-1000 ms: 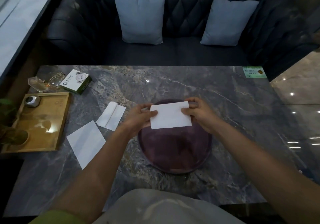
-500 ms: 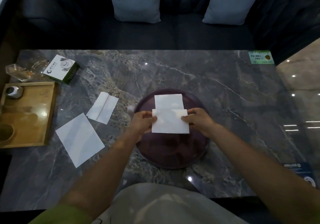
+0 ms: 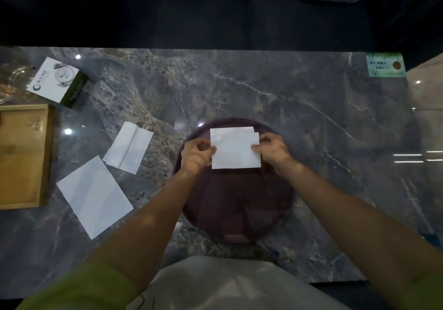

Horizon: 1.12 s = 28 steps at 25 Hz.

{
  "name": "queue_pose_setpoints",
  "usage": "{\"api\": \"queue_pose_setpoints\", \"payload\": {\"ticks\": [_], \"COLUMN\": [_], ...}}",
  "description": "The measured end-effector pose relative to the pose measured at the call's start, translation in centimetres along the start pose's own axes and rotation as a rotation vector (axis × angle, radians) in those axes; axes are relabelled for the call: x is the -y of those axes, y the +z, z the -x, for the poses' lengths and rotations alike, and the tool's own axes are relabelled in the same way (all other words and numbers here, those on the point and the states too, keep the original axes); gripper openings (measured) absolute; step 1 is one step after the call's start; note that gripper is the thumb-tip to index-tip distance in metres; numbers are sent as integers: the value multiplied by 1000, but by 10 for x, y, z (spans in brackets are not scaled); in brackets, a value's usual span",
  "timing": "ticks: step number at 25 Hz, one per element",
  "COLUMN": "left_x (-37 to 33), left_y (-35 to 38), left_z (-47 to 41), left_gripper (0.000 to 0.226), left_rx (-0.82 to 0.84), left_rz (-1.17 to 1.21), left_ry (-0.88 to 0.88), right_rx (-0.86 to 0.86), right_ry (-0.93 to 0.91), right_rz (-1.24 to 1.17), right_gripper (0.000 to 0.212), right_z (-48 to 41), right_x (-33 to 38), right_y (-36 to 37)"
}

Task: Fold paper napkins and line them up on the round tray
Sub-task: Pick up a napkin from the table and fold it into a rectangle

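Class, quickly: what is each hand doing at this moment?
Left hand: closed, pinching the left edge of the white folded paper napkin.
Right hand: closed, pinching the same napkin's right edge.

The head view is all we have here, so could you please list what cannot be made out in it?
- Napkin already on the round tray: mostly covered by the folded napkin held by the left hand and right hand; only a top strip shows.
- Wooden tray: cut off by the left edge.
- Glass items at upper left: dim, blurred.
- Print on the box and green card: too small.
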<state>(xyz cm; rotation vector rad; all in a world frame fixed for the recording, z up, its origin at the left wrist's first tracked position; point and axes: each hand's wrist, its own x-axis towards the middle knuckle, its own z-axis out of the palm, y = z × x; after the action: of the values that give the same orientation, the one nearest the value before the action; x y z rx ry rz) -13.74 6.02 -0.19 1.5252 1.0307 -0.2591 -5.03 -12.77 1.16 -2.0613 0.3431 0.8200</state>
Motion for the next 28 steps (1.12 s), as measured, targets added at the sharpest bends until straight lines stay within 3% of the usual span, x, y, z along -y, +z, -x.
{"api": "queue_pose_setpoints", "payload": {"ticks": [5, 12, 24, 28], "left_x": [0, 1, 0, -1], "left_y": [8, 15, 17, 16], "left_z": [-27, -34, -33, -26], "left_gripper": [20, 8, 11, 24], "left_rx": [-46, -56, -146, -191], "left_rz": [-65, -73, -90, -131], "left_ry": [-8, 19, 40, 77], "right_rx": [-31, -124, -100, -101], "right_ry": [-20, -156, -142, -189], "right_rz": [107, 222, 280, 322], "right_gripper": [15, 11, 19, 29], "right_z": [-23, -33, -38, -36], "right_x": [5, 4, 2, -2], "right_y": [8, 13, 19, 20]}}
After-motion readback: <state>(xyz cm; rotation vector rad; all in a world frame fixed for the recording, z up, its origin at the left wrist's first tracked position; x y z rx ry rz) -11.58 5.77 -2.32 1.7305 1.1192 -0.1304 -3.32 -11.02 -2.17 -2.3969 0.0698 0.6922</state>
